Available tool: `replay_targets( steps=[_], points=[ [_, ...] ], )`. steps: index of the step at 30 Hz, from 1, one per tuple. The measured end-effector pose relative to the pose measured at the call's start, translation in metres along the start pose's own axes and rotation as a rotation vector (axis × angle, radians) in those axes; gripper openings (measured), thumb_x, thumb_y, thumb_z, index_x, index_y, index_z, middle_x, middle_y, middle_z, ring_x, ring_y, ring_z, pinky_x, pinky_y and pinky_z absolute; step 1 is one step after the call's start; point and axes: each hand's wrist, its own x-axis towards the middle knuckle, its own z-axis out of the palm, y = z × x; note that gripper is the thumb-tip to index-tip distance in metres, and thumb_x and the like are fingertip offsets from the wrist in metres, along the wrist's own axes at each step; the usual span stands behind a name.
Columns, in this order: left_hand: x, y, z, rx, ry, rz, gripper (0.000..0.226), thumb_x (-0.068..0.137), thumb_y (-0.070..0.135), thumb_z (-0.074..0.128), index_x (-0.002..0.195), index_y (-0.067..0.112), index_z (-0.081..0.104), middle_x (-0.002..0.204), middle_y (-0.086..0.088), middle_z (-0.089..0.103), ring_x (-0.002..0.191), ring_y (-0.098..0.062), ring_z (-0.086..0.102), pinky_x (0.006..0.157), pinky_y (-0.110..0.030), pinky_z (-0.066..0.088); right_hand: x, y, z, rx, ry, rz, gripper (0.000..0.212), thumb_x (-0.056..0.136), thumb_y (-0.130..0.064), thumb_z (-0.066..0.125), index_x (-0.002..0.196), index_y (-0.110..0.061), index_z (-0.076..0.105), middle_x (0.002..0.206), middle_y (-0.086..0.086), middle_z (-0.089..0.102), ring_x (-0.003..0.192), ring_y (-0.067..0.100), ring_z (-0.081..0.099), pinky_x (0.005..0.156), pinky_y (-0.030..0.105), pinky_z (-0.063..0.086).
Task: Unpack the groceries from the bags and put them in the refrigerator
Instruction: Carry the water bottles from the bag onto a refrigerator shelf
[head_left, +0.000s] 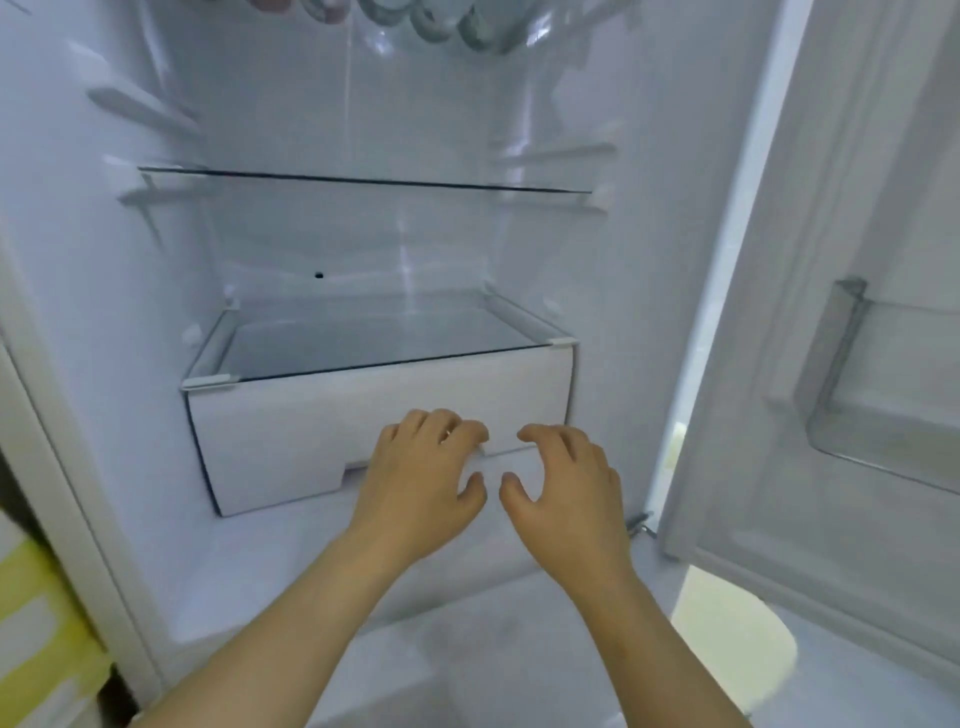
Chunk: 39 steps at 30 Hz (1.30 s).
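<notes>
Two bare hands face the white plastic drawer (291, 431) lying crosswise under the glass shelf (363, 343) at the bottom of the open white refrigerator (78, 260): the nearer left hand (423, 467) has bent fingers (452, 426) touching the handle lip, grip unclear, and the right hand (566, 483) hovers beside it, loosely curled and empty.

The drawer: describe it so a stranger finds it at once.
Start at the open fridge. At its bottom, under the lower glass shelf, sits the drawer, left hand and right hand at its front. Unlike the clear shelves and door bin, it is an opaque white box.
</notes>
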Motion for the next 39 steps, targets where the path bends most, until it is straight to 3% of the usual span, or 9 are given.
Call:
replay_targets(
  steps=[8, 10, 12, 16, 20, 23, 25, 34, 39],
  points=[
    [-0.053, 0.072, 0.047, -0.138, -0.157, 0.135, 0.029, 0.068, 0.030, 0.052, 0.090, 0.018, 0.069, 0.076, 0.005, 0.067, 0.070, -0.022, 0.063, 0.056, -0.033, 0.049, -0.098, 0.065, -0.011, -0.074, -0.090, 0.300, 0.044, 0.090, -0.034, 0.052, 0.132, -0.027, 0.044, 0.137, -0.005, 0.042, 0.123, 0.016, 0.040, 0.101, 0.028, 0.030],
    [-0.063, 0.097, 0.056, -0.187, -0.185, 0.160, 0.025, 0.065, 0.023, 0.069, 0.089, 0.018, 0.070, 0.076, 0.004, 0.068, 0.070, -0.023, 0.064, 0.057, -0.034, 0.050, -0.122, 0.083, -0.023, -0.113, -0.110, 0.373, 0.044, 0.091, -0.035, 0.049, 0.134, -0.028, 0.041, 0.140, -0.006, 0.038, 0.125, 0.015, 0.038, 0.102, 0.027, 0.028],
    [-0.074, 0.125, 0.066, -0.219, -0.251, 0.189, 0.035, 0.056, 0.018, 0.082, 0.089, 0.018, 0.069, 0.077, 0.003, 0.068, 0.070, -0.023, 0.064, 0.056, -0.034, 0.050, -0.147, 0.101, -0.035, -0.145, -0.123, 0.437, 0.045, 0.091, -0.035, 0.049, 0.134, -0.027, 0.041, 0.140, -0.006, 0.038, 0.124, 0.016, 0.039, 0.102, 0.028, 0.029],
    [-0.097, 0.197, 0.082, -0.314, -0.379, 0.290, 0.042, 0.049, 0.018, 0.086, 0.087, 0.020, 0.069, 0.080, 0.004, 0.067, 0.070, -0.023, 0.064, 0.056, -0.033, 0.050, -0.208, 0.143, -0.068, -0.203, -0.125, 0.578, 0.046, 0.090, -0.035, 0.049, 0.134, -0.027, 0.042, 0.141, -0.005, 0.039, 0.125, 0.017, 0.040, 0.102, 0.029, 0.030],
    [-0.120, 0.283, 0.087, -0.425, -0.482, 0.382, 0.029, 0.061, 0.021, 0.072, 0.090, 0.017, 0.069, 0.083, 0.000, 0.067, 0.074, -0.026, 0.064, 0.057, -0.035, 0.048, -0.275, 0.179, -0.113, -0.241, -0.138, 0.740, 0.048, 0.092, -0.038, 0.045, 0.138, -0.028, 0.037, 0.144, -0.006, 0.034, 0.127, 0.015, 0.037, 0.104, 0.027, 0.028],
    [-0.143, 0.351, 0.085, -0.514, -0.605, 0.426, 0.034, 0.086, 0.024, 0.055, 0.119, 0.020, 0.058, 0.117, 0.002, 0.058, 0.110, -0.023, 0.051, 0.087, -0.033, 0.037, -0.328, 0.201, -0.146, -0.277, -0.100, 0.845, 0.048, 0.091, -0.036, 0.045, 0.138, -0.027, 0.037, 0.143, -0.005, 0.036, 0.127, 0.015, 0.037, 0.103, 0.027, 0.028],
    [-0.161, 0.392, 0.087, -0.541, -0.629, 0.499, 0.038, 0.091, 0.029, 0.048, 0.129, 0.025, 0.048, 0.129, 0.007, 0.049, 0.120, -0.017, 0.041, 0.095, -0.028, 0.031, -0.364, 0.214, -0.167, -0.285, -0.069, 0.924, 0.047, 0.090, -0.034, 0.046, 0.136, -0.026, 0.040, 0.140, -0.006, 0.039, 0.125, 0.015, 0.038, 0.102, 0.027, 0.028],
    [-0.233, 0.563, 0.063, -0.677, -0.720, 0.848, 0.031, 0.075, 0.020, 0.062, 0.106, 0.015, 0.066, 0.102, -0.003, 0.064, 0.097, -0.028, 0.059, 0.076, -0.035, 0.039, -0.514, 0.237, -0.264, -0.342, 0.095, 1.291, 0.045, 0.089, -0.034, 0.047, 0.134, -0.026, 0.041, 0.138, -0.007, 0.041, 0.125, 0.016, 0.039, 0.103, 0.030, 0.031],
    [-0.270, 0.648, 0.031, -0.746, -0.740, 1.117, 0.038, 0.091, 0.029, 0.046, 0.128, 0.023, 0.049, 0.126, 0.004, 0.050, 0.118, -0.018, 0.043, 0.096, -0.028, 0.031, -0.584, 0.226, -0.306, -0.368, 0.247, 1.498, 0.046, 0.090, -0.034, 0.046, 0.135, -0.027, 0.039, 0.140, -0.007, 0.038, 0.127, 0.015, 0.036, 0.105, 0.030, 0.029]
  ],
)
